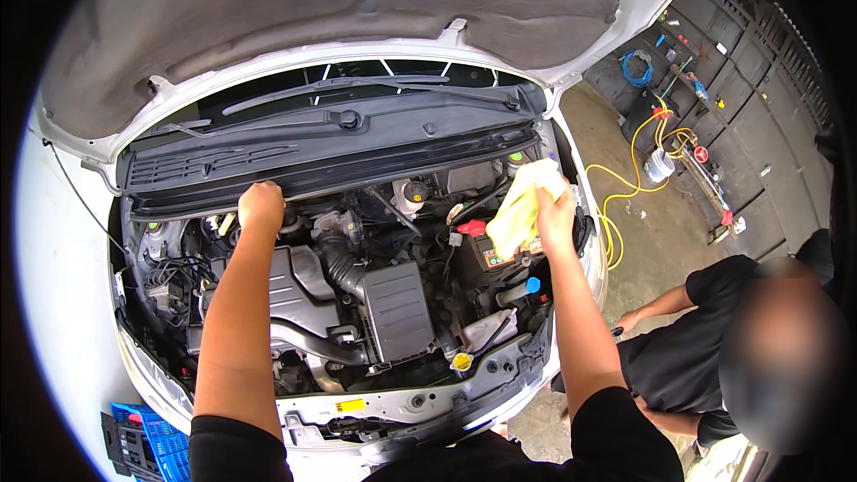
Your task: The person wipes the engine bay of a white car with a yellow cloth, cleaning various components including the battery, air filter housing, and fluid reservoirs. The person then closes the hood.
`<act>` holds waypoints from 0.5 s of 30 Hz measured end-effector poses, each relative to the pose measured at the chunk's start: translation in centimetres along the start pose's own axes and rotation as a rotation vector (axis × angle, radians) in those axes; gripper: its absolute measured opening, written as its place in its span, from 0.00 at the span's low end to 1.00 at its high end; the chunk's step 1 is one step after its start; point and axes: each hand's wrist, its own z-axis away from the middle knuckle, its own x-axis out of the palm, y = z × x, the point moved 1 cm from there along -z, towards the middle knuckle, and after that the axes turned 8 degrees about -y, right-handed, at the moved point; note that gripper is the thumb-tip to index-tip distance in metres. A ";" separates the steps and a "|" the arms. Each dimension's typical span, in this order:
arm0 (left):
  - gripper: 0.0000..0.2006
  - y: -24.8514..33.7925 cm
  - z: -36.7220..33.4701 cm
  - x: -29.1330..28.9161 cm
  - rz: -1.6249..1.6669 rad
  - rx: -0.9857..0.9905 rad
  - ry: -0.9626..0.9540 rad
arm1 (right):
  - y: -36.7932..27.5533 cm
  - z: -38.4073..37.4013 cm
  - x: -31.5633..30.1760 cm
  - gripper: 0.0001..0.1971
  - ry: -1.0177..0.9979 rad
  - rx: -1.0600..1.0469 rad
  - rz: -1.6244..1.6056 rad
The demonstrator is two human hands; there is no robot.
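Note:
Both my arms reach over the open engine bay of a white car. My right hand (pixel 555 215) grips a pale yellow cloth (pixel 516 219), which hangs down over the battery (pixel 493 256) on the right side of the bay. A red terminal cover (pixel 471 228) shows just left of the cloth. My left hand (pixel 262 206) is closed at the front edge of the black cowl panel (pixel 357 172); whatever its fingers hold is hidden. A small cream-coloured piece (pixel 227 223) shows beside that hand. Below lie the grey engine cover (pixel 295 278) and the air filter box (pixel 395 312).
The raised hood (pixel 357 9) spans the top, above the wipers (pixel 339 119). A co-worker in black (pixel 687 339) is close on the right. A yellow hose (pixel 616 205) loops across the floor behind. A blue crate (pixel 159 437) stands at lower left.

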 end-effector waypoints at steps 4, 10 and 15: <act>0.19 0.1 -0.4 0.4 0.036 -0.078 -0.051 | 2.3 -9.1 0.0 0.21 0.147 -0.459 0.448; 0.24 -0.5 -0.8 1.7 -0.062 -0.071 0.006 | 6.5 -17.5 4.6 0.37 -0.505 -0.334 0.774; 0.28 -0.9 -1.1 2.1 -0.098 -0.089 0.010 | 4.9 -22.1 3.5 0.46 -0.702 -0.114 1.019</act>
